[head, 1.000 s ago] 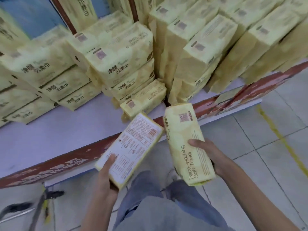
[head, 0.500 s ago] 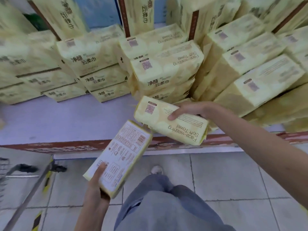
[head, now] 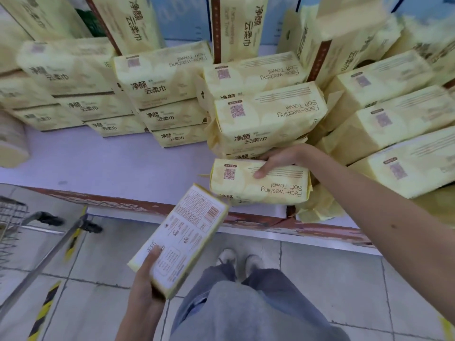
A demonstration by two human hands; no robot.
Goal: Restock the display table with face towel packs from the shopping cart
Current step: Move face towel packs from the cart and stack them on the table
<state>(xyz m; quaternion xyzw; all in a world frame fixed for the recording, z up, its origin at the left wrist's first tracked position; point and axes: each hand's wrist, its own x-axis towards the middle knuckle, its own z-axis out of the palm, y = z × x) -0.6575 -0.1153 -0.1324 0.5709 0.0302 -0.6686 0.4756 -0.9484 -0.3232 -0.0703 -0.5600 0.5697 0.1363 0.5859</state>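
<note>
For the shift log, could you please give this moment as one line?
right hand: holds towel pack at table front | left hand: grips second pack

The shopping cart [head: 11, 212] is cut off at left; top-right packs [head: 349, 18] are blurred.

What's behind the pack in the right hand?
A stack of like packs. Its top pack shows whole; those below are mostly covered by the held pack and the right hand.
</note>
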